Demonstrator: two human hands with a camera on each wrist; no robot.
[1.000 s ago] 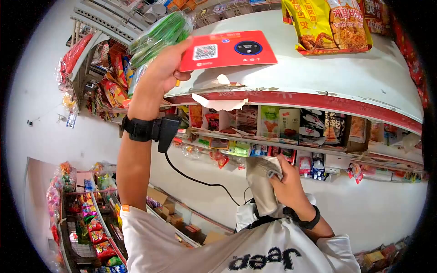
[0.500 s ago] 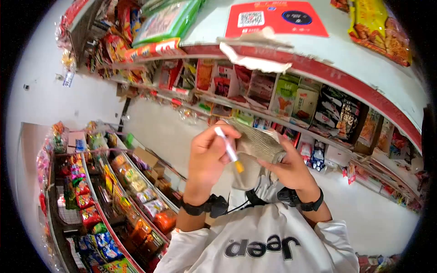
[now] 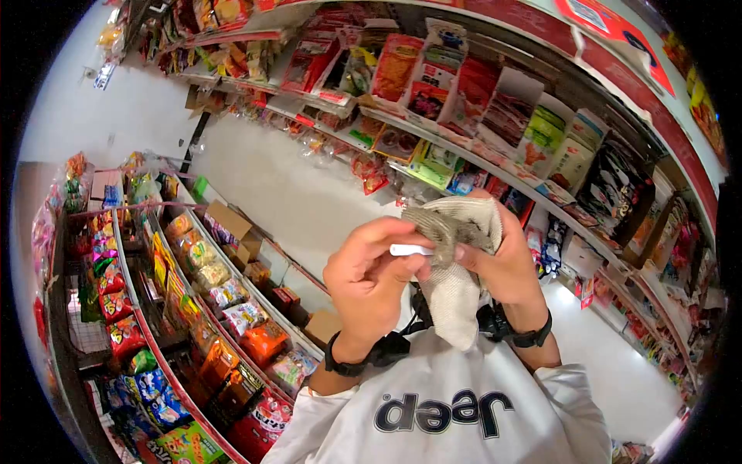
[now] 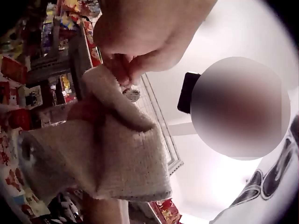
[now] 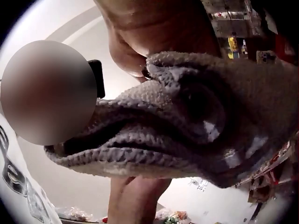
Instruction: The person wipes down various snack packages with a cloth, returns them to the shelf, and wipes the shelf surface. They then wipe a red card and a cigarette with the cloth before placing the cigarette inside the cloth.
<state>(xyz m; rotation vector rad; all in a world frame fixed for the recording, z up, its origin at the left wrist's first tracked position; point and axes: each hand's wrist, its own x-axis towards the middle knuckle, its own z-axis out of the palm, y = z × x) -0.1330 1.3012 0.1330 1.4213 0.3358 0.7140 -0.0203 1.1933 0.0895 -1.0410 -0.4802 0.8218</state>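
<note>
In front of my chest, my right hand [image 3: 512, 267] grips a beige-grey ribbed cloth [image 3: 456, 305], bunched at the top with a flap hanging down. My left hand [image 3: 367, 267] is close against its left side, pinching a slim white stick [image 3: 410, 250] that lies sideways, its right end hidden by the cloth. In the left wrist view the cloth [image 4: 133, 163] spreads broadly below the fingers. Deep folds of the cloth [image 5: 154, 140] fill the middle of the right wrist view.
Ahead runs a shelf [image 3: 495, 158] of packaged snacks, below a ledge bearing a red card [image 3: 618, 39] with a QR code. At left stand tiered racks [image 3: 166, 340] of bagged snacks. Cardboard boxes [image 3: 232, 228] sit beyond them. Dark straps [image 3: 533, 334] circle both wrists.
My left hand let go of the red card on the ledge and came down to the cloth with the white stick. The cloth is now more bunched, and the head view has turned downward and left.
</note>
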